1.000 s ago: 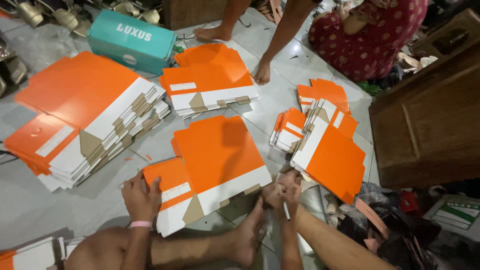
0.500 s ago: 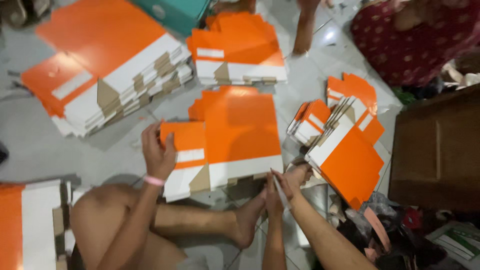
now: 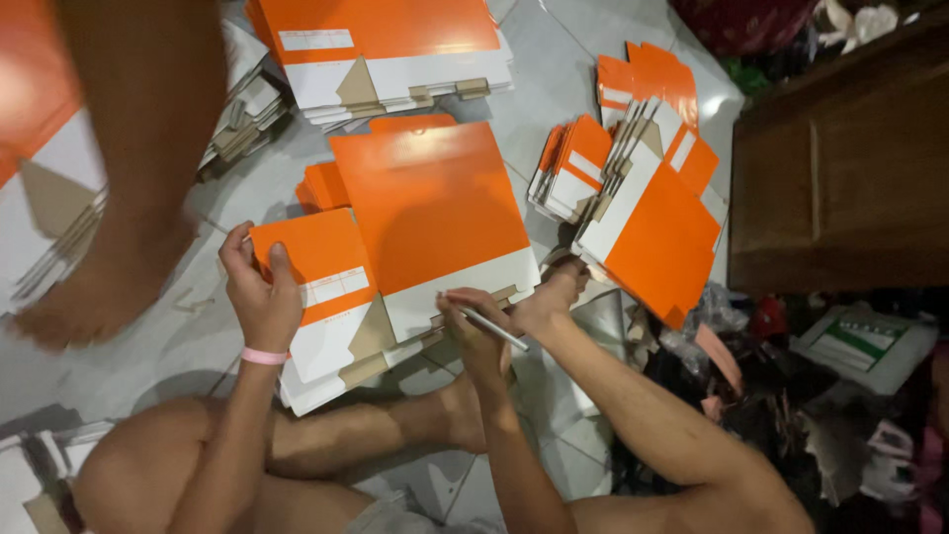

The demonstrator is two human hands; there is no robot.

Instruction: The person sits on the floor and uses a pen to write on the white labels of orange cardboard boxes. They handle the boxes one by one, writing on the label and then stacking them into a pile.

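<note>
On a pale tiled floor (image 3: 583, 59) beside a dark wooden cabinet (image 3: 840, 168), the left hand (image 3: 259, 297) grips the edge of an orange and white flat carton (image 3: 316, 287) atop a stack. The right hand (image 3: 474, 331) pinches a silver pen (image 3: 494, 328) at the neighbouring large carton (image 3: 435, 213); more carton piles (image 3: 643, 198) and another person's leg (image 3: 129, 178) crowd around.

1. A pale tiled floor (image 3: 633, 59) is carrying everything.
2. Stacks of flat orange-and-white cardboard blanks are lying on it: one at the top (image 3: 386, 49), one in the middle (image 3: 425, 208), one on the right (image 3: 652, 227).
3. Someone's bare foot (image 3: 94, 287) is standing on it at the left.
</note>
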